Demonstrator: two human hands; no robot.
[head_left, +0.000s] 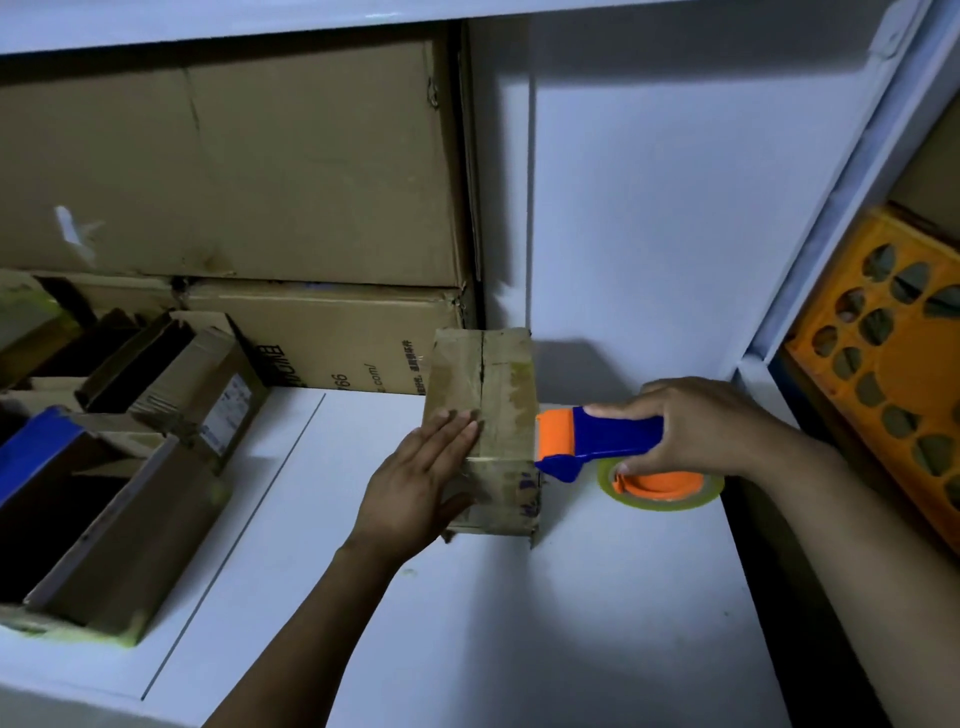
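- So the small cardboard box (485, 431) sits on the white shelf (597, 597), roughly mid-frame, its top flaps closed with a dark seam running down the middle and old tape patches all over it.
- Looks to me like the taping step is just starting: the tape dispenser (597, 441) has its orange front end touching the box's right edge, near the top corner.
- The right hand (706, 431) is wrapped around the blue handle, fingers curled tight on it, with the yellowish tape roll (662, 486) hanging underneath.
- The left hand (415, 478) lies flat on the box's left side and top, fingers straight and close together, thumb down on the front face. It's pressing, not gripping.
- Next move, I'd guess: drag the dispenser across the top so the tape covers that seam, and the left hand needs to hold firm or the box will slide.
- Around it: big stacked cartons (234, 171) behind, some open boxes (130, 467) to the left, and an orange crate (893, 364) off on the right.
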